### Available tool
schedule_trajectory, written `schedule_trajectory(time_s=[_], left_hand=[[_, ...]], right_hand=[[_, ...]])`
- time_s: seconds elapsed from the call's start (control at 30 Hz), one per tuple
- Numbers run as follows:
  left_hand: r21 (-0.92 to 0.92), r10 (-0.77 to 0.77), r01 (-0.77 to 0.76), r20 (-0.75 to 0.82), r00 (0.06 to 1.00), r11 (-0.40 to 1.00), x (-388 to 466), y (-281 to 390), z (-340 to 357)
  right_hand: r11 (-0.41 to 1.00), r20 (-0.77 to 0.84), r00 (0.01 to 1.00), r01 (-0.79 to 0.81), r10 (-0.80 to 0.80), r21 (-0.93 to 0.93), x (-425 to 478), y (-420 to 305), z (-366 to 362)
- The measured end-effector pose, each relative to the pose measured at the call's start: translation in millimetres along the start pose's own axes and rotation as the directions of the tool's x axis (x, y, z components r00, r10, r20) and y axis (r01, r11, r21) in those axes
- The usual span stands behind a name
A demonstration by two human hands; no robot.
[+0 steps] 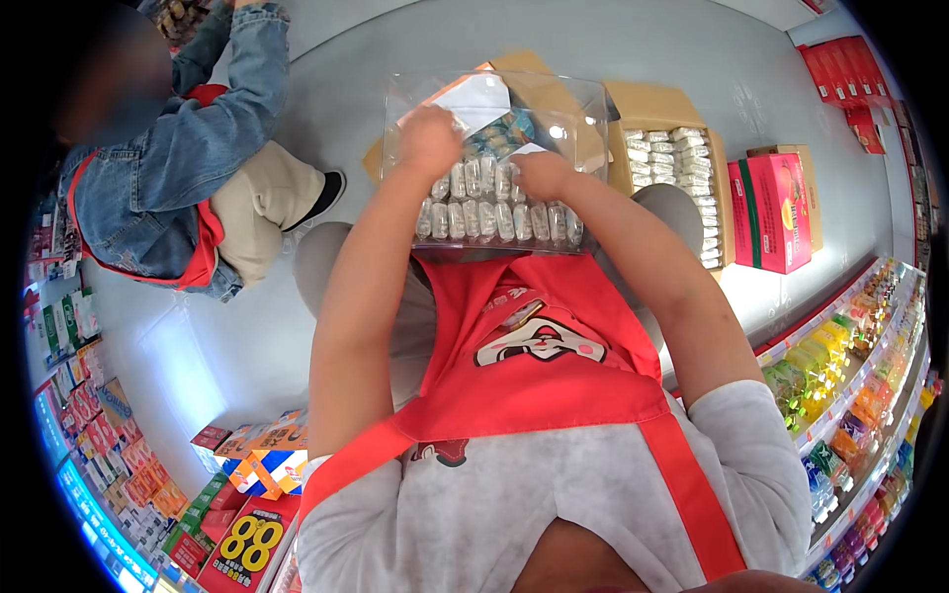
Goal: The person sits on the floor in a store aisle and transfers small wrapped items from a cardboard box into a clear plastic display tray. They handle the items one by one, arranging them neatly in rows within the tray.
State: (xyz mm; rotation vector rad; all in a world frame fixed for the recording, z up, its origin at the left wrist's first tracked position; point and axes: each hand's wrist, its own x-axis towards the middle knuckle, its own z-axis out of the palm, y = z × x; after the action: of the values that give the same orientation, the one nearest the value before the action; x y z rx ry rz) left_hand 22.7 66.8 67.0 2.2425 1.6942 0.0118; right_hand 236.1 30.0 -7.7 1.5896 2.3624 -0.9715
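Observation:
Before me stands a clear plastic bin (489,246) with rows of small, clear-wrapped packets (495,220) inside, upright at the near side. Behind those rows lie blue-green wrapped packets (504,133) and a white and orange card or flap (474,100). My left hand (430,144) is over the bin's left part, fingers curled and blurred, near the card; whether it holds something I cannot tell. My right hand (543,176) reaches in at the right, its fingers at the top of the packet rows beside a small white piece (528,149). Its fingertips are partly hidden.
An open cardboard box (652,107) of similar wrapped packets stands to the right, with a pink carton (771,211) beyond. A person in a denim jacket (215,141) crouches at the left. Shelves of bottled drinks (823,356) line the lower right; stacked cartons (263,456) stand lower left.

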Motion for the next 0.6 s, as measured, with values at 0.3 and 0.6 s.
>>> schedule_trajectory(time_s=[0.3, 0.6], left_hand=[[-0.322, -0.474, 0.514, 0.198, 0.858, 0.795, -17.4, -93.8, 26.6], [-0.019, -0.244, 0.260, 0.282, 0.928, 0.965, -26.1, -96.8, 18.3]], right_hand=[[0.978, -0.425, 0.903, 0.141, -0.065, 0.151, 34.6, -19.3, -0.3], [0.972, -0.337, 0.912, -0.223, 0.233, 0.068, 105.8, -79.7, 5.2]])
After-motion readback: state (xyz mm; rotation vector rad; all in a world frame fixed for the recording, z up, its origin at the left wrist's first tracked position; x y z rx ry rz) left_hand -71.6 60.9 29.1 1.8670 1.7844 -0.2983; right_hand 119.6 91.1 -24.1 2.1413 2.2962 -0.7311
